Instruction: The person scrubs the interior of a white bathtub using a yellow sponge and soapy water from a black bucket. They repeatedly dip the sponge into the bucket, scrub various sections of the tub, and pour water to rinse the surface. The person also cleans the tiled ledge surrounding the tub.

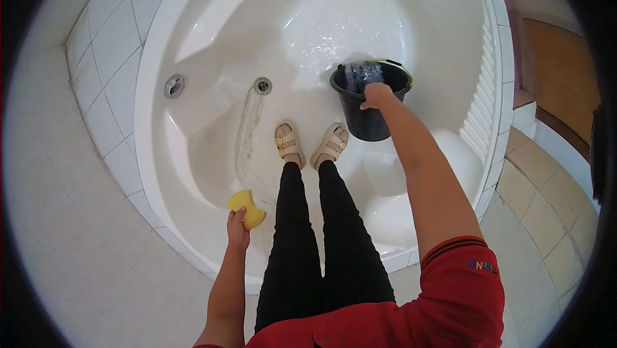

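Observation:
A yellow sponge (254, 217) with a notched, waisted shape is pinched in my left hand (238, 227), low on the left beside my leg. Reaching forward, my right hand (377, 95) grips the near rim of a black bucket (367, 120) that has a yellow-green handle. Inside its mouth is something greyish and streaked, water or foam, but I cannot tell which. Around me is a white bathtub (212, 100), and my feet in beige sandals stand on its floor. Rippled water with suds (347, 26) covers the far part of the tub.
A round metal drain (262, 86) lies left of my feet, with a dirty streak running from it. A chrome overflow fitting (174, 86) is on the left wall. Moulded seats and a ribbed surface (483, 100) line the sides. White tiles (116, 46) edge the tub.

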Tool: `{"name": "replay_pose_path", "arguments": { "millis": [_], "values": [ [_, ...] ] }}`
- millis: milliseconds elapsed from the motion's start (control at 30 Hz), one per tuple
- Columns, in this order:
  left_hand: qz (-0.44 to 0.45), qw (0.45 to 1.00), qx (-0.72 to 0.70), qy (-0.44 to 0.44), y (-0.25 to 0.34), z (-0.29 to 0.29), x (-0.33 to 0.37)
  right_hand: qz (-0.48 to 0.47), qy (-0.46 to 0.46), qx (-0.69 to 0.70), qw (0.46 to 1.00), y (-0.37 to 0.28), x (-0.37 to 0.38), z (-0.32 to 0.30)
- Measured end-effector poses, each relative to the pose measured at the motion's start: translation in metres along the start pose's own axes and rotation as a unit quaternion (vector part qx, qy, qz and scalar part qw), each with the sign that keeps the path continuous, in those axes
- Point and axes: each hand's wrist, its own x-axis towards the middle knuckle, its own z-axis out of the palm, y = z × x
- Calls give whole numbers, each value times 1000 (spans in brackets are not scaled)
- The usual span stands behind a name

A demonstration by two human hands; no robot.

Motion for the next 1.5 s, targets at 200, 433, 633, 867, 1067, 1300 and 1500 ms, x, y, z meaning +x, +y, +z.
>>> {"name": "replay_pose_path", "arguments": {
  "millis": [200, 433, 633, 867, 1067, 1300, 1500],
  "values": [
    [4, 1000, -5, 9, 5, -1, -1, 6, -20, -15, 1000, -11, 1, -10],
    [-2, 1000, -9, 13, 8, -2, -3, -9, -51, -47, 998, -27, 0, -17],
    [-1, 1000, -24, 7, 1, -12, 0, -17, -83, -86, 993, -41, 7, -19],
    [3, 999, -39, 11, -1, -14, -2, -32, -105, -160, 981, -58, 8, -17],
    [2, 999, -49, 3, -7, -21, 3, -22, -202, -219, 954, -82, 6, -32],
    [8, 999, -47, -7, 0, -21, 7, -15, -278, -266, 923, -94, -2, -50],
    [7, 1000, -8, 11, 30, -11, 1, -25, -93, -140, 986, -57, -118, -93]
  ]
}}
